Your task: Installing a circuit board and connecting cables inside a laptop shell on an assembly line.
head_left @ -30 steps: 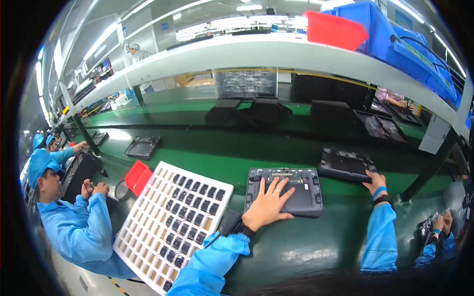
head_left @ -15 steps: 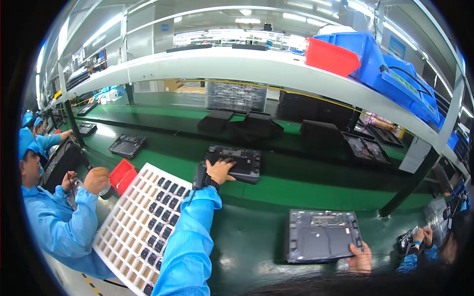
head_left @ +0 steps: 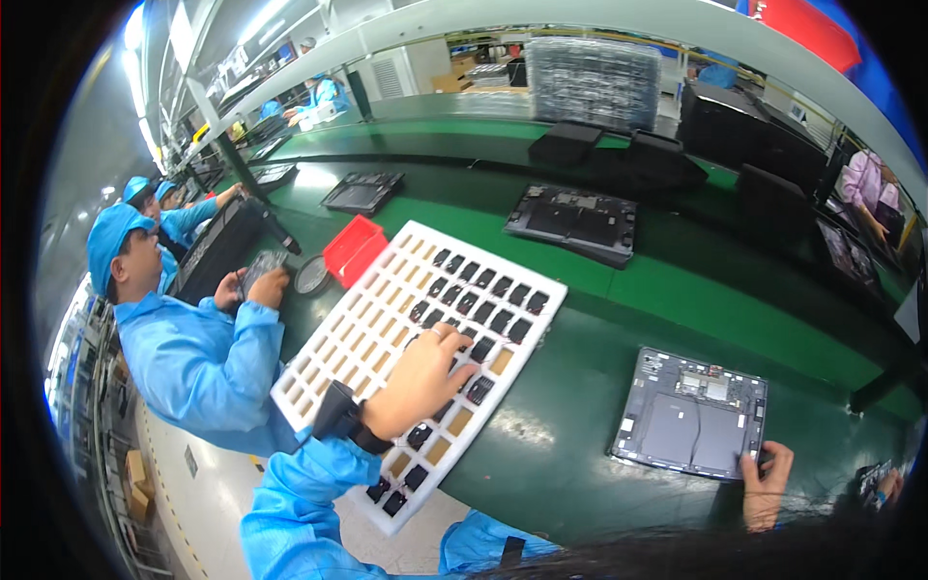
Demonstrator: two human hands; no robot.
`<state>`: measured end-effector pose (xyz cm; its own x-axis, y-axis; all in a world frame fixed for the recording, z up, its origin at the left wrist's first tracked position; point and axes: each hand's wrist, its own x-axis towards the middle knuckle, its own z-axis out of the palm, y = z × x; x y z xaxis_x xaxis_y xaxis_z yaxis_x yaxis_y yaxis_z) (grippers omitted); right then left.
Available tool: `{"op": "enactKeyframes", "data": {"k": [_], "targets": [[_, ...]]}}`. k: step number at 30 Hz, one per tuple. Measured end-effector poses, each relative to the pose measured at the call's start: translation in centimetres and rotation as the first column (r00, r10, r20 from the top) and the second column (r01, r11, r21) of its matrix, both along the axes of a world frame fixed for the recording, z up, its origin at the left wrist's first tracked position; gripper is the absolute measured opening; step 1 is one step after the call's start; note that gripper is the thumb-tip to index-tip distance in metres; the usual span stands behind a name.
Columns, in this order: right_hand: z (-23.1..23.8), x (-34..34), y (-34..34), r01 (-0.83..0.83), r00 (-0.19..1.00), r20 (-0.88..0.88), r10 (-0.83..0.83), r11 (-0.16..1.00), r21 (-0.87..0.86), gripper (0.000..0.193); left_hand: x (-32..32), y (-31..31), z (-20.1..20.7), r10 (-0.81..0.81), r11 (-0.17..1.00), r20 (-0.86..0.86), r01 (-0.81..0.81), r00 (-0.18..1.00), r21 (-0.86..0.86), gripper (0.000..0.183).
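Observation:
My left hand (head_left: 425, 377), with a black band on its wrist, is over a white compartment tray (head_left: 556, 290) on my left. Its thumb and fingers are apart and bent down among small black parts with thin wires (head_left: 480, 389); I see nothing held in them. On the green bench to the right lies an opened laptop base (head_left: 667, 435), its circuit board and flat dark panels showing. My right hand (head_left: 766, 483) grips its near right corner, thumb on top and fingers at the side edge. Beyond the tray, another opened laptop base (head_left: 570, 224) rests on the green strip.
A red bin (head_left: 356, 249) stands against the tray's far left edge. At the left a co-worker in blue (head_left: 203, 338) handles a clear bag. Black boxes (head_left: 754, 130) and a wrapped stack (head_left: 594, 85) are at the back, and a shelf beam (head_left: 464, 17) crosses overhead.
My left hand has come back from the far laptop base to the tray. My view has turned left and down. The right hand stays at the near laptop base's corner.

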<state>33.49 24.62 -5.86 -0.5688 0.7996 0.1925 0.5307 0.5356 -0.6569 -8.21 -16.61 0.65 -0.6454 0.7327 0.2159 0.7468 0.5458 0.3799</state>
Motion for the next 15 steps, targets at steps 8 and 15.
{"op": "enactKeyframes", "data": {"k": [8, 15], "targets": [[4.1, -1.3, 1.8, -0.035, 0.939, -0.341, -0.055, 0.968, -0.250, 0.030, 2.0, -1.8, -0.1, -0.207, 0.978, 0.067, 0.204, 0.976, 0.053, 0.040], [5.6, -5.8, 0.2, -0.234, 0.881, -0.465, 0.089, 0.936, -0.263, 0.024, 1.9, -2.6, -1.5, -0.204, 0.972, -0.013, 0.204, 0.979, 0.115, 0.015]]}}
